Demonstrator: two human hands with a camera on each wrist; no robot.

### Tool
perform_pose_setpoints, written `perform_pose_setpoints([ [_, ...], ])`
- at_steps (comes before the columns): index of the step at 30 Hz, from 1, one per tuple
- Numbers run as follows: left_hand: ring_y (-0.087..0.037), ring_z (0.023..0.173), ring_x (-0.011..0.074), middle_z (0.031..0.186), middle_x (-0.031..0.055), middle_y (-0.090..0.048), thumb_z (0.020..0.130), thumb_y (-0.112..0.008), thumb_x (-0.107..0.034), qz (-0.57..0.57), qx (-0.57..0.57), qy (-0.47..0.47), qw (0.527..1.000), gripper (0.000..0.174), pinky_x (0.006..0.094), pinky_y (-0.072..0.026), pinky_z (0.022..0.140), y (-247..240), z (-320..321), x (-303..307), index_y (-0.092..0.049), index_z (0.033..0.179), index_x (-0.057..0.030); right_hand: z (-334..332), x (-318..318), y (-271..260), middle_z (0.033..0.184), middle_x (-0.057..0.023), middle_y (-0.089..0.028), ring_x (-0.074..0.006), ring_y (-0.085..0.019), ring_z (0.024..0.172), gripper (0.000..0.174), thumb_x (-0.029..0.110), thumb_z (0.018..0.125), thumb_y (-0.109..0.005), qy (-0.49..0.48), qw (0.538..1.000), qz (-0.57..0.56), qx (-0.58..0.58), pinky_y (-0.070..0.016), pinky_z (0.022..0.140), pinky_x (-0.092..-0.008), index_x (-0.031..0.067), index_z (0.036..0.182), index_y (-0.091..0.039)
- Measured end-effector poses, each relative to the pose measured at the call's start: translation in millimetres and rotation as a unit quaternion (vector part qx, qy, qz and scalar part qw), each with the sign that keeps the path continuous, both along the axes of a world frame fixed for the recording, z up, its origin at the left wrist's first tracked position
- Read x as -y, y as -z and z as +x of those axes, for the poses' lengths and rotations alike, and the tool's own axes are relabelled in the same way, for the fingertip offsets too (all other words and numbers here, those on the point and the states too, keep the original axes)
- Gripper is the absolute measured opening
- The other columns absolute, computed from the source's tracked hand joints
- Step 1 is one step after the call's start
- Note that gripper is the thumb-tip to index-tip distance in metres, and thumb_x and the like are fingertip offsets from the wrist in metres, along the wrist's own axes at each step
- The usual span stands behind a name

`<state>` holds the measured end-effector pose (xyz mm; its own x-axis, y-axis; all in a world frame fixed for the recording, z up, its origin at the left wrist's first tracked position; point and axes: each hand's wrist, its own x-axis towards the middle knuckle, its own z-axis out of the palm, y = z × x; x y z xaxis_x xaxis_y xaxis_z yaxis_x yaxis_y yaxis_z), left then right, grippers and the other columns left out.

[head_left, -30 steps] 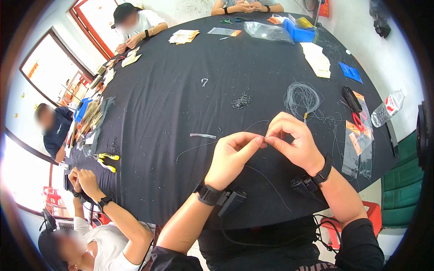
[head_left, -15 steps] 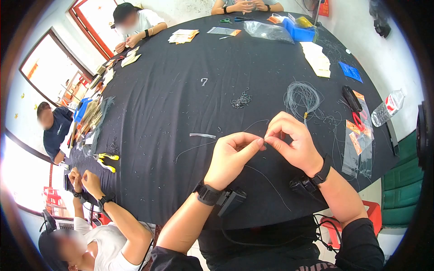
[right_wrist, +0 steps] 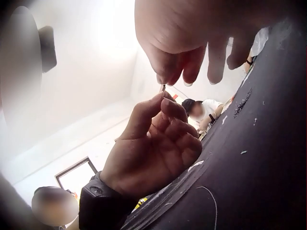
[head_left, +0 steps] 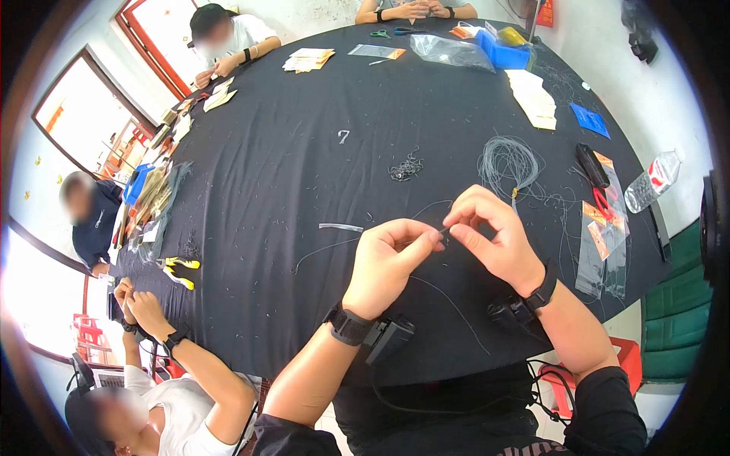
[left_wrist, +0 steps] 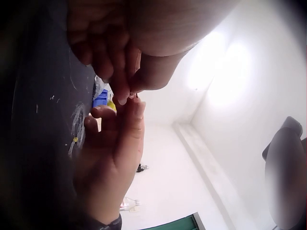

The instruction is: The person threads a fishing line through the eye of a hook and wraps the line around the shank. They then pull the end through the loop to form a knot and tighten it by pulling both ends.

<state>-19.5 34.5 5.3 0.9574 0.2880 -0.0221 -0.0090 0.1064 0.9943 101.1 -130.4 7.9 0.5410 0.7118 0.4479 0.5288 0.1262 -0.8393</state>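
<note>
Wire piece [head_left: 443, 230]: short, dark and thin, held in the air between my two hands, just above the near part of the tabletop [head_left: 304, 190].
Left hand [head_left: 388, 266]: thumb and forefinger pressed together on one end of the wire piece, the other fingers curled in under the palm.
Right hand [head_left: 494, 239]: thumb and forefinger pinching the other end, so the fingertips of both hands nearly meet (the wrist views show the tips almost touching, with the tiny dark end between them).
Loose strand [head_left: 456, 308]: a fine grey line lying on the cloth at 6 o'clock from my hands, running towards the tabletop's edge.
Grey coil [head_left: 508, 162]: a loose hank of the same thin wire at 1 o'clock, near my right hand, flat on the cloth.
Dark tangle [head_left: 407, 167]: a small heap of offcuts at 11 o'clock, apart from both hands.
Clear strip [head_left: 341, 228]: a narrow pale sliver at 9 o'clock, near my left hand.
Plastic bags [head_left: 601, 251]: clear, with orange labels, at 3 o'clock by the tabletop's edge.
Water bottle [head_left: 652, 181]: lying at 2 o'clock, beyond the bags.
Yellow pliers [head_left: 179, 267]: at 9 o'clock, well apart, near another person's hands.
</note>
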Motion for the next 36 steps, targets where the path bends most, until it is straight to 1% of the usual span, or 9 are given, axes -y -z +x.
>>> perform_pose_setpoints([
  [4,-0.065,0.087,0.012,0.091,0.0066,-0.071,0.096,-0.066,-0.014,-0.051,0.05,-0.043,0.996,0.017,0.0265,-0.0491,0.082,-3,-1,0,-0.069,0.097,0.0019,2,0,5,0.103,-0.0026,-0.063,-0.0114,-0.058,0.088,0.011,0.014,0.092,-0.068,-0.05,0.997,-0.019,-0.061,-0.0443,0.071,-0.025,0.0061,0.099,-0.068],
  [7,-0.064,0.087,0.0116,0.09,0.0057,-0.071,0.097,-0.064,-0.015,-0.092,0.103,-0.058,0.989,0.015,0.0269,-0.0482,0.081,-2,0,2,-0.069,0.095,-0.0008,-7,-1,2,0.117,-0.0055,-0.063,-0.0157,-0.06,0.101,0.017,0.014,0.089,-0.07,-0.121,0.99,-0.064,-0.042,-0.0462,0.079,-0.0278,0.008,0.104,-0.069],
  [10,-0.063,0.084,0.0107,0.089,0.005,-0.07,0.097,-0.064,-0.016,-0.099,0.108,-0.054,0.988,0.014,0.026,-0.0479,0.078,-4,-3,1,-0.068,0.094,-0.0023,-21,-5,6,0.132,-0.0105,-0.058,-0.0268,-0.053,0.123,0.026,0.015,0.084,-0.074,-0.194,0.977,-0.087,-0.006,-0.041,0.103,-0.0403,0.0109,0.11,-0.07],
  [11,-0.063,0.083,0.0104,0.088,0.0048,-0.07,0.097,-0.064,-0.016,-0.1,0.102,-0.05,0.988,0.014,0.0256,-0.0477,0.077,-6,-4,2,-0.068,0.094,-0.0027,-26,-7,8,0.136,-0.0118,-0.056,-0.0309,-0.048,0.13,0.029,0.016,0.083,-0.075,-0.211,0.972,-0.104,-0.005,-0.0333,0.111,-0.0439,0.012,0.111,-0.07],
  [17,-0.062,0.083,0.0108,0.087,0.0044,-0.069,0.097,-0.064,-0.016,-0.108,0.105,-0.036,0.988,0.015,0.0261,-0.0471,0.079,-9,-5,4,-0.068,0.09,-0.0033,-36,-10,11,0.121,-0.0072,-0.063,-0.0274,-0.053,0.119,0.03,0.014,0.082,-0.074,-0.234,0.966,-0.1,0.04,-0.0372,0.103,-0.0418,0.0121,0.112,-0.069],
  [20,-0.061,0.084,0.0115,0.086,0.0046,-0.069,0.097,-0.064,-0.016,-0.096,0.113,-0.042,0.988,0.015,0.0271,-0.0469,0.082,-8,-5,3,-0.068,0.09,-0.0029,-31,-11,17,0.109,-0.0053,-0.067,-0.0261,-0.057,0.107,0.026,0.012,0.082,-0.073,-0.246,0.966,-0.075,0.012,-0.0414,0.097,-0.0399,0.0105,0.108,-0.071],
  [24,-0.062,0.084,0.0123,0.087,0.0057,-0.069,0.097,-0.064,-0.014,-0.086,0.12,-0.041,0.988,0.014,0.0278,-0.0479,0.083,-7,-4,2,-0.068,0.091,-0.002,-19,-5,3,0.102,-0.0059,-0.066,-0.0252,-0.06,0.097,0.014,0.012,0.081,-0.073,-0.195,0.976,-0.095,0.016,-0.0451,0.09,-0.0374,0.0096,0.095,-0.073],
  [30,-0.066,0.085,0.0137,0.09,0.0075,-0.071,0.096,-0.066,-0.01,-0.049,0.08,-0.006,0.996,0.011,0.0281,-0.0508,0.083,-3,-4,2,-0.069,0.094,0.001,-3,2,-9,0.111,-0.008,-0.061,-0.0234,-0.058,0.109,0.018,0.02,0.081,-0.077,-0.002,0.997,0.03,0.064,-0.0427,0.097,-0.0371,0.0087,0.092,-0.069],
  [36,-0.067,0.084,0.0131,0.09,0.0084,-0.072,0.095,-0.068,-0.009,-0.015,0.052,0.021,0.998,0.012,0.0259,-0.052,0.079,-2,-3,5,-0.07,0.096,0.003,-3,3,-11,0.108,-0.0088,-0.062,-0.0205,-0.058,0.106,0.014,0.02,0.088,-0.074,-0.018,0.998,0.051,0.015,-0.0438,0.095,-0.035,0.0066,0.091,-0.071],
])
